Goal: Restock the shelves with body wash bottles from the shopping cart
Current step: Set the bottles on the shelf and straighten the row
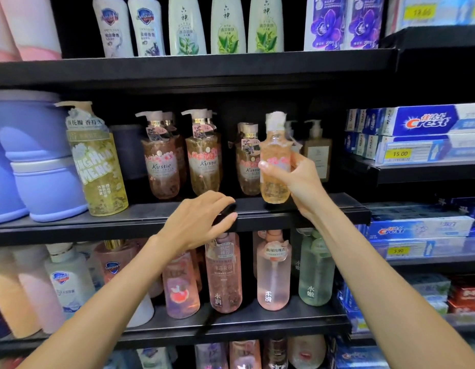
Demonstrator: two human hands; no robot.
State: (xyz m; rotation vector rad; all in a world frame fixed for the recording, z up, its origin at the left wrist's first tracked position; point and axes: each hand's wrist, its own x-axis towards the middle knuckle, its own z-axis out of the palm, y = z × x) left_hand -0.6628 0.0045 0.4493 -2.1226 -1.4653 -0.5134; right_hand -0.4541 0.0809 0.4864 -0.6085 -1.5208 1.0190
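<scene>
The right hand (pixel 292 177) is holding a peach body wash bottle (pixel 275 166) in the middle right of the frame. Its fingers and thumb are curling round the bottle's middle. The bottle is standing almost straight up, cap at the top, with its long side running up and down. Its bottom is hanging just above the front of the middle shelf (pixel 151 222), or maybe just touching it; the picture is a bit blurry there, so it is hard to be sure.

Behind the bottle and a little to its left, the Kustie bottles (pixel 204 161) are standing in a row, further back on the same shelf. To the right of that row, a tan pump bottle (pixel 317 153) is waiting at the back. The held bottle is sitting in front of the gap between them. So the move is probably a push straight back and a little down, keeping the bottle upright.

The left hand (pixel 201 219) is lower, in the middle of the frame, lying on the shelf's front edge. Its fingers are curving loosely over the edge and are holding no bottle. The right hand is the one nearer the gap, so it is likely doing the placing.

The shopping cart is not showing in the picture.
</scene>
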